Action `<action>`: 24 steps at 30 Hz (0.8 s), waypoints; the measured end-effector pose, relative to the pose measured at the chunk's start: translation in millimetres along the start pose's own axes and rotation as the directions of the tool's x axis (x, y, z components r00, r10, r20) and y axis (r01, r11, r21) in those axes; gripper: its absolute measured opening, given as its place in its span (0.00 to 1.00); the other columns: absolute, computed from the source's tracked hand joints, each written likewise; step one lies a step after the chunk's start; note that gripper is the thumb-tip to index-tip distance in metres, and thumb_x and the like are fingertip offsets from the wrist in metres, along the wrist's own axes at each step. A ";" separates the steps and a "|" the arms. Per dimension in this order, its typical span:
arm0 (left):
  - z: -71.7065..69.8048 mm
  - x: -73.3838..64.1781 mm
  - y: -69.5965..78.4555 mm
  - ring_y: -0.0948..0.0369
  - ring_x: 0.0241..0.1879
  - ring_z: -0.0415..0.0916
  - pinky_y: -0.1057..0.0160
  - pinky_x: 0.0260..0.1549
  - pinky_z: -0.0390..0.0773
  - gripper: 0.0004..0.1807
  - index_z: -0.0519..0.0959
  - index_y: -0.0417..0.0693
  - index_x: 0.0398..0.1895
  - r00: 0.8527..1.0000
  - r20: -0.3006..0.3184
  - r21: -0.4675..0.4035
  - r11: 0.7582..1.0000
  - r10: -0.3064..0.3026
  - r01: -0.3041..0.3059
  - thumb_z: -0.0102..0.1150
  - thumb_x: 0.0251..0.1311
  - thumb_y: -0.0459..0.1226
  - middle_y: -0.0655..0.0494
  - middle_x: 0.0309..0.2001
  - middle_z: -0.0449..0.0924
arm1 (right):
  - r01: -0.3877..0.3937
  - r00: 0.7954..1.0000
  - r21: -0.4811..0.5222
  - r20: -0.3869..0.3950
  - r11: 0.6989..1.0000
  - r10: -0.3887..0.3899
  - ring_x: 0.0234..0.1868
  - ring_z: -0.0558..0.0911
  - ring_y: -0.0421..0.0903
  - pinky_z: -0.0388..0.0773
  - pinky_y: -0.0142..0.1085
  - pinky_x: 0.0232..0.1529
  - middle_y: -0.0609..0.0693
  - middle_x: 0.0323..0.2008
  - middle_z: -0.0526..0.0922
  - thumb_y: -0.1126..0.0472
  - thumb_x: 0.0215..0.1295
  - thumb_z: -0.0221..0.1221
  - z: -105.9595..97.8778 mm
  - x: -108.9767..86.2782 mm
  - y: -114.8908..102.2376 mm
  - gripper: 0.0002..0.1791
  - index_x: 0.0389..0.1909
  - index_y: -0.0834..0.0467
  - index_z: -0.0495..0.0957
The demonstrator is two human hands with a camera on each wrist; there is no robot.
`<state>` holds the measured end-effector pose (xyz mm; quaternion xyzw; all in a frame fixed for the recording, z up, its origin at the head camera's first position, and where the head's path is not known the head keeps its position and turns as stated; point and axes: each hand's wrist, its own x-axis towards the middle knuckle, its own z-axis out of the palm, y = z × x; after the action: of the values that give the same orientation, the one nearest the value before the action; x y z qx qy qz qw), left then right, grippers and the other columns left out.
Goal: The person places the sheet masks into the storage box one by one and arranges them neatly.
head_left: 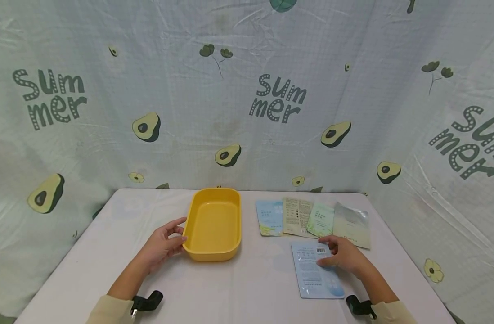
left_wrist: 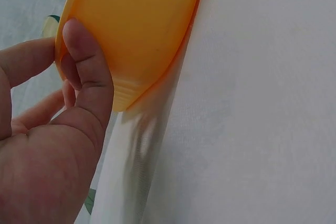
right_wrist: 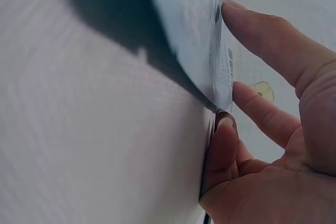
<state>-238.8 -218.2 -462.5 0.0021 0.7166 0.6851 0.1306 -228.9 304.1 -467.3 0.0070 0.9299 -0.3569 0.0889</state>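
In the head view, a yellow plastic tray [head_left: 213,227] stands left of the table's middle. My left hand [head_left: 163,245] pinches its left rim near the front corner; the left wrist view has the thumb [left_wrist: 86,56] on one side of the wall and fingers on the other. Over on the right, a flat light-blue sachet [head_left: 313,276] with printing and a barcode lies in front of the other packets. My right hand [head_left: 342,255] grips its upper right edge, thumb on its face. Close up in the right wrist view, the sachet [right_wrist: 197,35] bows above its shadow on the table.
Behind the sachet is a row of overlapping flat packets: a blue one [head_left: 270,218], a beige one [head_left: 295,218], a green one [head_left: 321,220] and a clear-topped cream one [head_left: 354,229]. A white table [head_left: 255,292] meets an avocado-print sheet [head_left: 182,148] at the back and sides.
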 end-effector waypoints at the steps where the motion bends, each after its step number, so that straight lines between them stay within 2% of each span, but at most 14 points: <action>1: -0.2 -0.1 -0.3 0.59 0.38 0.79 0.66 0.43 0.86 0.41 0.55 0.45 0.81 1.000 0.003 -0.003 1.000 -0.001 0.001 0.61 0.69 0.32 0.50 0.51 0.67 | 0.001 1.000 -0.001 0.000 1.000 -0.001 0.43 0.71 0.50 0.68 0.39 0.39 0.55 0.44 0.75 0.58 0.41 0.82 0.4 -0.3 -0.1 0.42 0.62 0.62 0.78; 16: -0.2 -2.2 0.2 0.59 0.38 0.80 0.66 0.42 0.86 0.41 0.54 0.45 0.81 1.000 0.016 -0.033 0.999 -0.001 0.002 0.62 0.69 0.31 0.51 0.50 0.67 | 0.015 1.000 -0.015 -0.011 1.000 -0.015 0.39 0.70 0.48 0.65 0.38 0.35 0.53 0.36 0.71 0.57 0.42 0.82 1.5 -2.5 -3.0 0.41 0.60 0.61 0.78; 24: 1.2 -2.7 -0.9 0.57 0.40 0.79 0.65 0.43 0.86 0.41 0.54 0.47 0.81 1.000 0.003 -0.013 1.000 -0.013 0.014 0.62 0.69 0.32 0.50 0.52 0.67 | 0.020 1.000 -0.004 -0.019 1.000 -0.020 0.37 0.70 0.47 0.64 0.35 0.31 0.52 0.34 0.69 0.58 0.42 0.82 2.7 -4.5 -1.4 0.41 0.60 0.60 0.77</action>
<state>-235.8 -217.5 -462.9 -0.0024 0.7119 0.6889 0.1364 -224.2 301.5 -467.6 0.0008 0.9314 -0.3560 0.0763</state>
